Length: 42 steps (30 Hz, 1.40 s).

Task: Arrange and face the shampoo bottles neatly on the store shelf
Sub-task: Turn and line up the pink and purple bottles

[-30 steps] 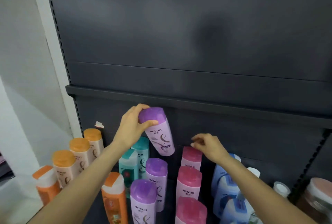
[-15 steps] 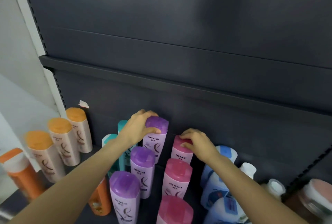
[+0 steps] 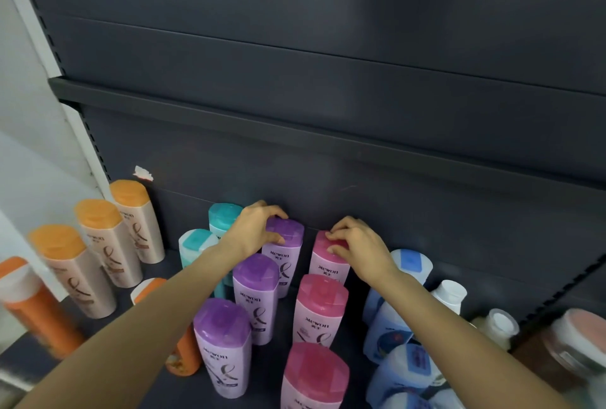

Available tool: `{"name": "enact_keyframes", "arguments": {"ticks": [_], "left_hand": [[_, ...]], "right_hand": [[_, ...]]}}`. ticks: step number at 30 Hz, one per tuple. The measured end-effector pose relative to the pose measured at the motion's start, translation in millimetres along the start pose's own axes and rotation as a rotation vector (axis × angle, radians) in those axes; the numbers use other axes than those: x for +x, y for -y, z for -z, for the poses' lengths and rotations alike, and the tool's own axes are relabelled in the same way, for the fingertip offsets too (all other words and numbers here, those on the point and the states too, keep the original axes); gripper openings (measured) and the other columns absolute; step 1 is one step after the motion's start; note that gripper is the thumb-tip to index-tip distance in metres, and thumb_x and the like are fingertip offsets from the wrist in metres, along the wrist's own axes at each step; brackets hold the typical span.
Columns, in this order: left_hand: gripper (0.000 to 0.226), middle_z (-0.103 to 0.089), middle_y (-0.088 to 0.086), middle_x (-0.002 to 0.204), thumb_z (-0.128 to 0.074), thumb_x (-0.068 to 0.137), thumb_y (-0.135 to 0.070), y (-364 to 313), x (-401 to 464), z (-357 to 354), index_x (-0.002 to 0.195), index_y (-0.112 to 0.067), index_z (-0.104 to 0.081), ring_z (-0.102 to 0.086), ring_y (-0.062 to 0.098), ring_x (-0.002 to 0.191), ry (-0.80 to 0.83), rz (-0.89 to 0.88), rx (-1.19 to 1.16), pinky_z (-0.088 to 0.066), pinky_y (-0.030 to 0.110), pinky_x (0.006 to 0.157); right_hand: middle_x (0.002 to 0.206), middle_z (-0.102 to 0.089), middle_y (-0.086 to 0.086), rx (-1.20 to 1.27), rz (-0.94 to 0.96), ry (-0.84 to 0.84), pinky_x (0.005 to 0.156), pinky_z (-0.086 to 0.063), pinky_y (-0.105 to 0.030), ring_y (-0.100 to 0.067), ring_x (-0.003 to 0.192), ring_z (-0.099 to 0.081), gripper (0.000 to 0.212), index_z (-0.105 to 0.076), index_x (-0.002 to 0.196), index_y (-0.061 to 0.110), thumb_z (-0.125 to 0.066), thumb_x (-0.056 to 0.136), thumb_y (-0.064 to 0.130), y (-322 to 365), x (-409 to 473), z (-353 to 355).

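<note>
Shampoo bottles stand in rows on the dark shelf. My left hand grips the cap of the rearmost purple-capped bottle, which stands upright against the back panel. Two more purple bottles line up in front of it. My right hand grips the cap of the rearmost pink-capped bottle, with two pink bottles in front. Their labels face me.
Orange-capped beige bottles stand in a row at the left, with orange bottles nearer. Teal-capped bottles sit behind my left arm. Blue and white bottles and a jar crowd the right. An upper shelf edge overhangs.
My left hand brought the purple bottle down from the air and stood it at the back of the purple row. My right hand moved onto the rear pink bottle's cap.
</note>
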<state>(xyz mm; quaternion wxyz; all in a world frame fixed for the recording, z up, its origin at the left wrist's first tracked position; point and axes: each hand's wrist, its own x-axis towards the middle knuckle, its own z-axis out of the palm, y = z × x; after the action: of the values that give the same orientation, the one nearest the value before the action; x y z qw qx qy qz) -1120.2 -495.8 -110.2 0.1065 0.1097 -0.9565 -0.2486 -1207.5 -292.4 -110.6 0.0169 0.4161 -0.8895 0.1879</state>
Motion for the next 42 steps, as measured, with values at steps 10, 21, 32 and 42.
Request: {"name": "enact_keyframes", "arguments": {"ticks": [10,21,32,42], "left_hand": [[0.048,-0.048,0.013,0.120,-0.069,0.082,-0.008,4.7,-2.7,-0.6,0.128,-0.018,-0.057,-0.052,0.027,0.109,0.051,0.021,0.069,-0.035,0.022,0.097],[0.033,-0.050,0.005,0.123,-0.064,0.087,-0.028,-7.9,-38.3,25.3,0.119,-0.019,-0.064,-0.048,0.020,0.117,-0.023,-0.089,0.079,-0.036,0.025,0.101],[0.061,-0.055,0.004,0.125,-0.076,0.074,-0.040,8.4,-64.0,33.9,0.128,-0.021,-0.055,-0.049,0.021,0.116,0.279,-0.093,0.138,-0.040,0.033,0.100],[0.055,-0.055,0.009,0.119,-0.075,0.078,-0.025,10.3,-61.1,29.1,0.127,-0.015,-0.053,-0.052,0.023,0.106,0.303,-0.095,0.218,-0.041,0.029,0.086]], "right_hand": [[0.119,-0.057,0.003,0.016,-0.041,-0.007,0.092,-0.042,-0.026,-0.014,0.113,-0.049,0.034,-0.064,0.121,0.015,-0.064,0.088,0.022,3.1,-0.8,-1.8],[0.134,-0.050,-0.002,0.080,-0.042,0.024,0.104,-0.033,-0.023,-0.019,0.125,-0.045,0.038,-0.057,0.130,0.015,-0.057,0.093,0.025,26.0,-19.5,13.3],[0.125,-0.060,-0.004,0.150,-0.169,0.119,0.101,-0.039,-0.027,-0.019,0.120,-0.053,0.046,-0.061,0.125,0.016,-0.070,0.084,0.034,52.8,-63.3,1.8],[0.128,-0.061,-0.004,0.122,-0.256,0.106,0.101,-0.040,-0.027,-0.019,0.120,-0.054,0.043,-0.061,0.126,0.017,-0.069,0.085,0.029,68.2,-69.5,1.8]]}}
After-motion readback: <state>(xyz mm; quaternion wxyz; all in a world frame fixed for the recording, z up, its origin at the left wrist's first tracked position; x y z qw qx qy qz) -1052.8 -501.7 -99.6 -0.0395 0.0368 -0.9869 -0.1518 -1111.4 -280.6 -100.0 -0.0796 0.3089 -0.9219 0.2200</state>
